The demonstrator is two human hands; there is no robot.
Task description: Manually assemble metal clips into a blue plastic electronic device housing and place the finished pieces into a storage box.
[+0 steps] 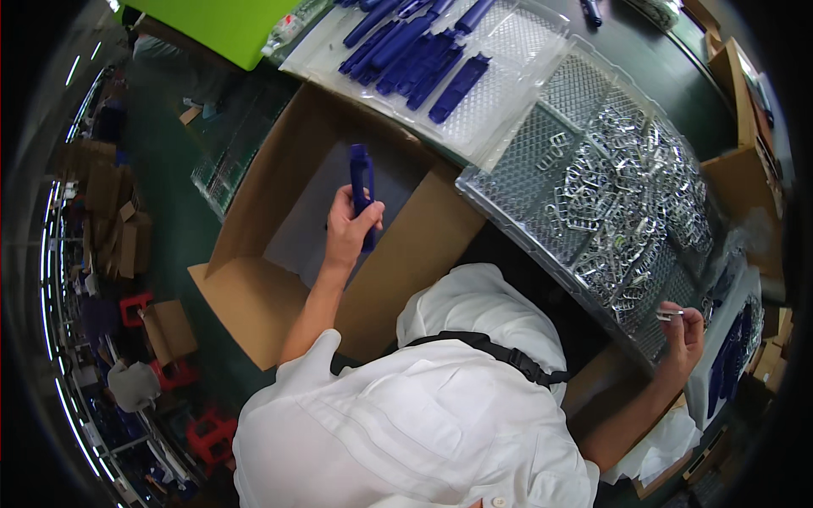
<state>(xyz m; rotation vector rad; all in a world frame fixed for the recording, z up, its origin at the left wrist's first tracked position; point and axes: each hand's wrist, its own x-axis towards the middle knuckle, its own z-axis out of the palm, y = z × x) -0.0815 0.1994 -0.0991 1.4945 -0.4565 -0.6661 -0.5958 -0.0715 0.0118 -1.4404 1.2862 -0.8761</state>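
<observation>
My left hand (343,227) is closed round a long dark-blue plastic piece (362,173), held nearly upright over an open cardboard box (415,229). Out to the right, my right hand (684,339) pinches a small shiny metal clip (669,315) between thumb and fingers. That hand is just past the near right corner of a clear ribbed plastic tray (525,140), in which a heap of similar metal clips (614,182) lies. More blue plastic pieces (423,59) lie side by side on a white textured tray (500,93) at the far side.
A bright green panel (224,25) is at the far left. Another tray with blue pieces (730,356) stands beyond my right hand. Cardboard boxes (745,169) line the right edge. Red stools (212,436) and a carton (169,330) stand on the floor at left.
</observation>
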